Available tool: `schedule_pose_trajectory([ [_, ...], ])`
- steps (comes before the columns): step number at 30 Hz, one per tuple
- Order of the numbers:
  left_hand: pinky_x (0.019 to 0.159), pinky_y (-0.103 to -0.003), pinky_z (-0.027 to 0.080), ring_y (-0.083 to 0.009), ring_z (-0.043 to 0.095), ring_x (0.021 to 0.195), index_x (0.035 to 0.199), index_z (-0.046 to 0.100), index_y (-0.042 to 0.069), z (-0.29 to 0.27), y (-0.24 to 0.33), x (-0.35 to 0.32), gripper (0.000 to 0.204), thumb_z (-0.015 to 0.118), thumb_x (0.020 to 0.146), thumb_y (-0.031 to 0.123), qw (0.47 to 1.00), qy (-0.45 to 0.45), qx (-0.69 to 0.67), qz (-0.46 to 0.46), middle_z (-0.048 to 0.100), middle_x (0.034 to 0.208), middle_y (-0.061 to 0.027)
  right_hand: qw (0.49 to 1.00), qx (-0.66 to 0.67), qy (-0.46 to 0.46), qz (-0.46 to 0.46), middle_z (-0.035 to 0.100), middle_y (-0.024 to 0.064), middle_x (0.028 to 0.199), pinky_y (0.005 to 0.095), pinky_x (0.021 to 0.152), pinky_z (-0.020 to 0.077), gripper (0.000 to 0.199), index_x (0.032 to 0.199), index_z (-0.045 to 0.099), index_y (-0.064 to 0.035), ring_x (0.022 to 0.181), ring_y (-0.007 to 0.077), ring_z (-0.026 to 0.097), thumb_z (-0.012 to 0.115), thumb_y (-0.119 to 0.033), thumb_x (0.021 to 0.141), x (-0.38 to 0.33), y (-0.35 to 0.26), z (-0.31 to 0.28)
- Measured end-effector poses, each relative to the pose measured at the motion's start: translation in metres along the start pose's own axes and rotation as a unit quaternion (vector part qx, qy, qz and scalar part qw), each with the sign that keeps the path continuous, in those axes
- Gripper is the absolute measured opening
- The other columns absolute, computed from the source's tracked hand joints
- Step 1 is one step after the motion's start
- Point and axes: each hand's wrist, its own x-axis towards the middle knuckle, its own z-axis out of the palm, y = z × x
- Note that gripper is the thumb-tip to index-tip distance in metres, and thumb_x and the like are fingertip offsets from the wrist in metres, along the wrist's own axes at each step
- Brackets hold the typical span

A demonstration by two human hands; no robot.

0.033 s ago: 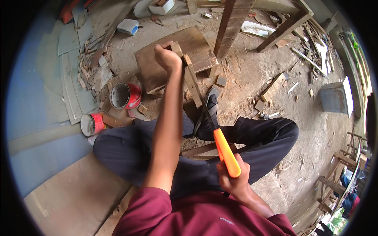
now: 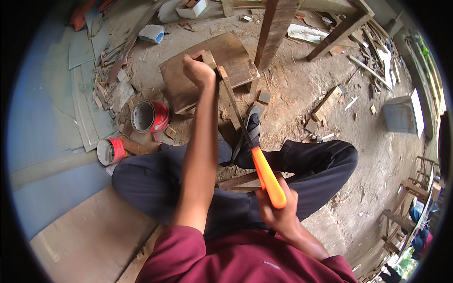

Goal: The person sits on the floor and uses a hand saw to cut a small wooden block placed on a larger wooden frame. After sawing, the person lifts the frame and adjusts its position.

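Note:
My left hand [image 2: 198,70] is stretched forward and closed around the top end of a narrow wooden strip [image 2: 233,111]. The strip leans against a brown wooden board [image 2: 188,85] on the ground. My right hand [image 2: 278,212], close to my body, grips the orange handle of a hand tool [image 2: 266,177]. Its thin dark blade runs up along the strip. My foot in a black shoe [image 2: 250,134] rests at the strip's lower end, and my legs in dark trousers are folded beneath me.
Two red paint cans stand at the left: one upright [image 2: 148,115], one on its side [image 2: 111,151]. A wooden post [image 2: 276,28] rises behind the board. Wood scraps litter the dusty ground [image 2: 302,85], with a grey box [image 2: 401,113] at right and panels [image 2: 80,94] at left.

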Motion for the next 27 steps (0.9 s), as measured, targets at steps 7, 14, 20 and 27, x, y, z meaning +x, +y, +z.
schedule_pose_trajectory([
  [7,0.073,-0.040,0.052,-0.0269,0.063,0.077,0.081,0.064,-0.009,0.012,0.033,-0.016,0.055,0.035,0.092,0.037,0.998,-0.036,0.057,0.007,0.065,0.081,-0.0165,0.991,0.100,0.056,0.067,0.064,0.0237,0.080,0.0375,0.065,0.0502,0.022,0.104,0.063,-0.0001,0.071,0.0399,0.064,0.067,-0.015,0.089,0.180,0.031,0.072],
  [14,0.075,-0.037,0.048,-0.0253,0.060,0.072,0.071,0.063,-0.005,0.011,0.019,-0.007,0.050,0.037,0.093,0.032,0.999,0.008,-0.026,-0.029,0.066,0.079,-0.0158,0.999,0.042,0.015,0.020,0.058,0.0177,0.066,0.0334,0.051,0.0478,0.013,0.089,0.059,0.0006,0.057,0.0319,0.064,0.070,-0.003,0.083,0.054,0.017,0.033],
  [20,0.075,-0.038,0.046,-0.0271,0.060,0.073,0.071,0.067,-0.003,0.005,0.006,0.001,0.054,0.034,0.094,0.032,0.999,0.032,-0.020,-0.018,0.066,0.075,-0.0141,0.999,0.008,-0.024,0.036,0.066,0.0204,0.077,0.0377,0.060,0.0533,0.022,0.099,0.061,0.0034,0.069,0.0351,0.069,0.070,-0.005,0.080,0.052,0.024,0.019],
  [27,0.074,-0.041,0.049,-0.0278,0.061,0.075,0.080,0.065,-0.009,0.012,0.016,-0.004,0.049,0.039,0.092,0.031,1.000,-0.004,-0.018,-0.002,0.066,0.079,-0.0194,0.995,0.079,0.066,0.017,0.066,0.0198,0.074,0.0353,0.065,0.0509,0.022,0.103,0.063,0.0018,0.069,0.0220,0.068,0.064,-0.015,0.089,0.174,0.044,0.081],
])
